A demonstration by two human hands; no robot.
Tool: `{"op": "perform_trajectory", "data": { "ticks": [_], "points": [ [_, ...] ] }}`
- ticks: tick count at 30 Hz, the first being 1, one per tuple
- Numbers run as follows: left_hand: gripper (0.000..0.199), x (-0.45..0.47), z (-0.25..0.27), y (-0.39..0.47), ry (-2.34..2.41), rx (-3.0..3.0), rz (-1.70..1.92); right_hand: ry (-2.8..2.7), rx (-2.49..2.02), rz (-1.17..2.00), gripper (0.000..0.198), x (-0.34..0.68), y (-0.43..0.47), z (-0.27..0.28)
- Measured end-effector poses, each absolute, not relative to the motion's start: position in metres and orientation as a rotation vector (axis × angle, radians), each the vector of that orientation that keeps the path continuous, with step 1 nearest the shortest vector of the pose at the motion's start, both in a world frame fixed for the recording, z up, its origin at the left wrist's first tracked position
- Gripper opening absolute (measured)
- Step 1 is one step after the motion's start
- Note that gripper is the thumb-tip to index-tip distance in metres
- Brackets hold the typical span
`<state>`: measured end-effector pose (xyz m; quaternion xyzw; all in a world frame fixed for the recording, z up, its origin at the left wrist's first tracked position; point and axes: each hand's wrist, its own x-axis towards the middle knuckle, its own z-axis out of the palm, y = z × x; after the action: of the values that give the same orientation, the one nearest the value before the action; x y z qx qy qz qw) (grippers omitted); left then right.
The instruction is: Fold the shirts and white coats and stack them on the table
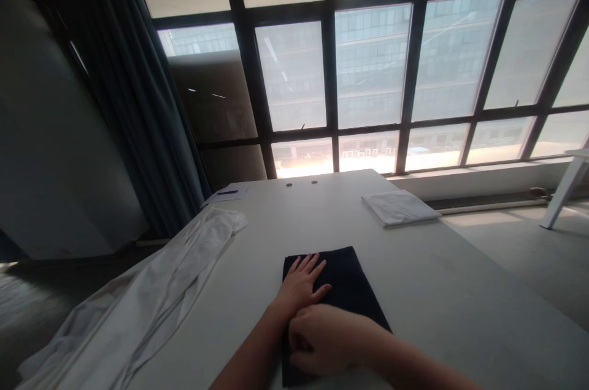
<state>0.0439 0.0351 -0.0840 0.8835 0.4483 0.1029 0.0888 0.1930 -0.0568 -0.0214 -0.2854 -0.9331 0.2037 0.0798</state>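
A black-framed window [372, 71] fills the far wall, cut off at top and right, the buildings beyond washed out by glare. The smooth white table [317, 212] runs toward it, its near edge out of view. A dark blue curtain [133, 89] hangs at left, its upper folds lost in shadow. Loose white cloth [161, 292] lies along the table's left side and droops over, cut off below. The dark folded cloth [361, 292] lies flat before the person, its near part largely hidden by hands and forearms; a folded white cloth [400, 208] sits farther off by the right edge. The left hand [299, 284] rests on the dark cloth, fingers spread. The right hand [331, 338] curls over it, hiding the left wrist; whether it pinches fabric, I cannot tell. At the far left corner lies a dark pen [227, 192]
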Motion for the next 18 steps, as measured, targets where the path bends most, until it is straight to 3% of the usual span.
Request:
{"op": "perform_trajectory", "data": {
  "ticks": [4, 9, 14, 18],
  "points": [
    [0.065, 0.027, -0.087, 0.050, 1.463, 2.612, 0.321, -2.366, -1.215, 0.337, 0.036, 0.212, -0.017, -0.025],
    [0.070, 0.021, -0.088, 0.050, 1.577, 2.553, 0.417, -2.359, -1.556, 0.394, 0.060, 0.240, 0.030, -0.071],
    [0.068, 0.028, -0.078, 0.045, 1.601, 2.586, 0.452, -2.324, -1.631, 0.363, 0.063, 0.246, 0.040, -0.091],
    [0.053, 0.049, -0.068, 0.025, 1.565, 2.653, 0.490, -2.284, -1.666, 0.323, 0.061, 0.245, 0.044, -0.097]
  ]
}}
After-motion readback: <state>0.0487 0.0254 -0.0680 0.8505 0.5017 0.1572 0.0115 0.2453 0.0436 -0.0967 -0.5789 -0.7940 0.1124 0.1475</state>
